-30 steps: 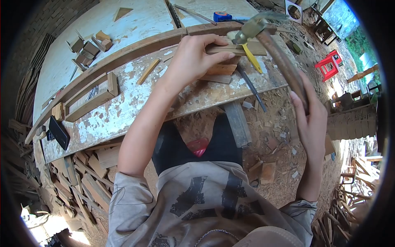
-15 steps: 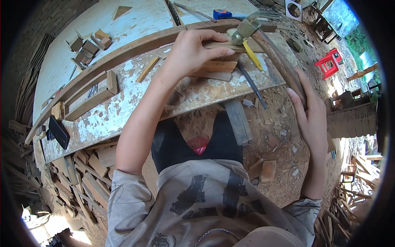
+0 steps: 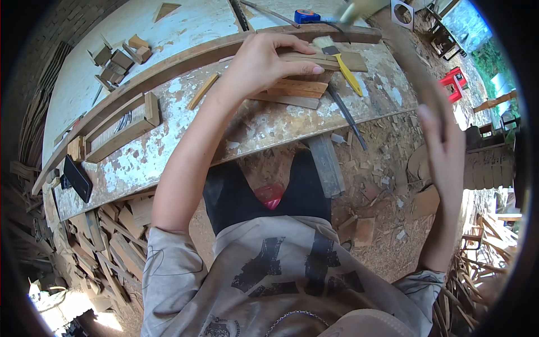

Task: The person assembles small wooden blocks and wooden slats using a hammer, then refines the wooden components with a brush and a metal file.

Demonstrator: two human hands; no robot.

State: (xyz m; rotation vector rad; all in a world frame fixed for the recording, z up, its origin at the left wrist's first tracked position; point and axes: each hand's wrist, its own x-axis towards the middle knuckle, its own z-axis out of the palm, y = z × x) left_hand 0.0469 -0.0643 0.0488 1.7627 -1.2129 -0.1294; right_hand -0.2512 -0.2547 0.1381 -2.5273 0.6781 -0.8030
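Note:
My left hand (image 3: 269, 59) is closed on a thin wooden strip (image 3: 353, 60) at the front of the workbench (image 3: 247, 132), thumb on the near side. A brush with a yellow handle (image 3: 349, 76) lies across that strip, just right of my fingers. Below the hand are short wood pieces (image 3: 297, 89) and a dark metal bar (image 3: 348, 118) that juts over the bench edge. My right hand (image 3: 446, 140), out to the right, is wrapped round the handle of a hammer (image 3: 415, 64). The hammer is raised and smeared by motion, its head near the top of the view.
A long wooden beam (image 3: 196, 54) runs along the bench. Behind it sits a blue tape measure (image 3: 306, 16). To the left are a wooden box of nails (image 3: 123, 128), small wood blocks (image 3: 118, 67) and a phone (image 3: 78, 178). Wood scraps (image 3: 120, 247) lie below, and a red stool (image 3: 453, 84) stands right.
My right hand has moved right and lifted the hammer up and away from the strip, uncovering the brush's bristles. My left hand keeps its grip, nearly still.

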